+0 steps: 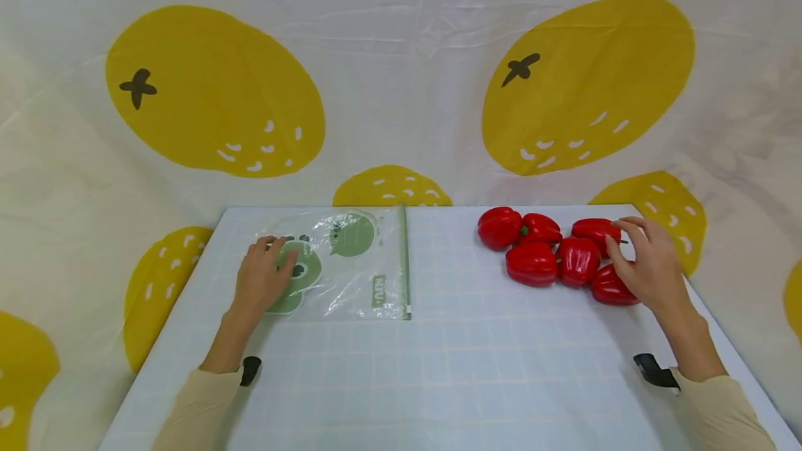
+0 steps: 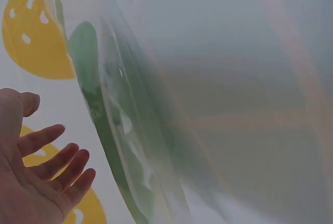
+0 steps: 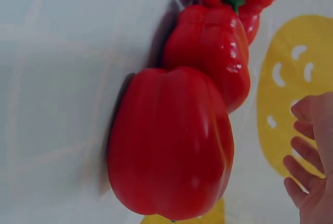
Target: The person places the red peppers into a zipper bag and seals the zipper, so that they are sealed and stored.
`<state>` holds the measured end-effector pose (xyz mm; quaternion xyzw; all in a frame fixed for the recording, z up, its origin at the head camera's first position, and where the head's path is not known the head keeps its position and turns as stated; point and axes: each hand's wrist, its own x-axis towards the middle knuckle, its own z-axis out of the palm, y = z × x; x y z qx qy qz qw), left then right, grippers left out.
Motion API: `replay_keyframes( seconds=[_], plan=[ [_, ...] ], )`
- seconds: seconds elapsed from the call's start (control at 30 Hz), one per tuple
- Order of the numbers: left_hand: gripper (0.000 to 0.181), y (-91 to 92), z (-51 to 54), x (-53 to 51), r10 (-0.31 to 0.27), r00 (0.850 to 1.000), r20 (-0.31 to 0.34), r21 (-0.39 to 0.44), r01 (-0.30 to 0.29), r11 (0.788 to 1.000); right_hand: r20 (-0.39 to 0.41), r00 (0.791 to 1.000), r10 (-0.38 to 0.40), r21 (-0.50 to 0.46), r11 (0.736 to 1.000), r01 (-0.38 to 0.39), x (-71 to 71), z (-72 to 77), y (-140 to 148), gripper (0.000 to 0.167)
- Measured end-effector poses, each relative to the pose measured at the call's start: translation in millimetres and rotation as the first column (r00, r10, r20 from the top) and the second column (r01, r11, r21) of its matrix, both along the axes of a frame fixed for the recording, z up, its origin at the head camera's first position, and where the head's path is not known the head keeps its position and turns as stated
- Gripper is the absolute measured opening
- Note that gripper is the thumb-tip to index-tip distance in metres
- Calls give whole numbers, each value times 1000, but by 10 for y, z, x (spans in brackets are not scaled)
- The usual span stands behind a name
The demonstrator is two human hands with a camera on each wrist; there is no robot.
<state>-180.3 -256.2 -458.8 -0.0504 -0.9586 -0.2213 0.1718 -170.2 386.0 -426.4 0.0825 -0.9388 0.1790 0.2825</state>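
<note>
A clear zip bag [image 1: 351,284] with green cartoon prints lies flat at the table's back left, its green zip edge on the right. My left hand [image 1: 262,275] is over the bag's left side, fingers spread and relaxed; the left wrist view shows the hand [image 2: 47,177] beside the bag [image 2: 125,130], holding nothing. Several red bell peppers [image 1: 531,264] lie in a cluster at the back right. At the cluster's right side is my right hand [image 1: 651,266], fingers loosely bent near the rearmost right pepper [image 1: 595,231]. In the right wrist view that hand [image 3: 312,156] grips nothing beside a large pepper [image 3: 169,146].
The white table [image 1: 464,374] has a faint grid pattern. Behind it and at its sides hangs a pale cloth [image 1: 401,89] printed with yellow fruit. Dark straps [image 1: 654,371] show at both wrists, by the beige sleeves.
</note>
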Motion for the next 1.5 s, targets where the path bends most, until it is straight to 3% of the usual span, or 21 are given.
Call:
replay_keyframes(
  seconds=[0.3, 0.87, 1.5],
  plan=[
    [43, 216, 7, -5, -22, 1000, 9, 81, 21, 996, -14, 998, 66, -83, 994, -67, -28, 16, -197, 47],
    [40, 694, 50, -48, -68, 997, -32, 106, 71, 992, 4, 994, 111, -167, 980, -109, -108, 57, -538, 52],
    [45, 1215, 42, -109, -117, 988, 99, 227, 92, 970, 83, 983, 165, -241, 960, -141, -285, 9, -928, 54]
  ],
)
